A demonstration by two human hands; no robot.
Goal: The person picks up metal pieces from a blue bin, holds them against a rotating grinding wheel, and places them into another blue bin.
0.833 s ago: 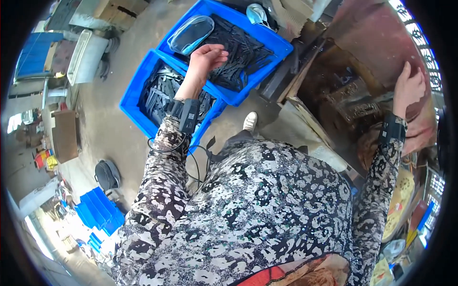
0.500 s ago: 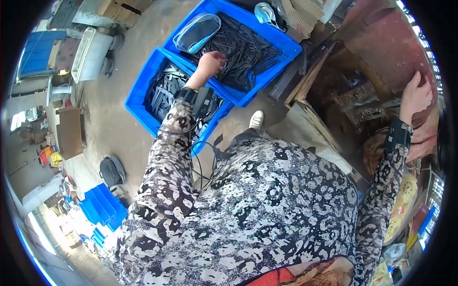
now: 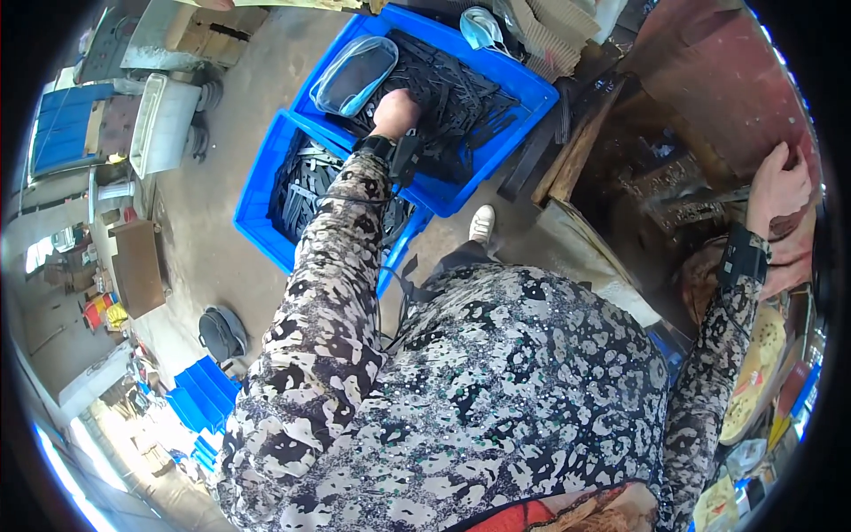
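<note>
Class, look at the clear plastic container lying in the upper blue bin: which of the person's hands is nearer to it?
Left. The left hand is down among the dark parts in the blue bin, just beside the clear container. The right hand rests far off on the reddish machine surface.

It's all sitting on a plain grey concrete floor (image 3: 226, 213): two blue plastic bins side by side, the upper blue bin (image 3: 523, 89) packed with dark flat metal pieces plus a clear plastic bag, and the lower blue bin (image 3: 257, 230) holding more of the same dark strips. Off to the left on the same floor there's a white trough-shaped tub (image 3: 164, 120), a brown box (image 3: 137, 266), a dark round helmet-looking thing (image 3: 222, 332) and a stack of smaller blue trays (image 3: 199, 399). Over on the right sits a reddish-brown workbench (image 3: 709, 80) with dark metal parts piled on it.
</note>
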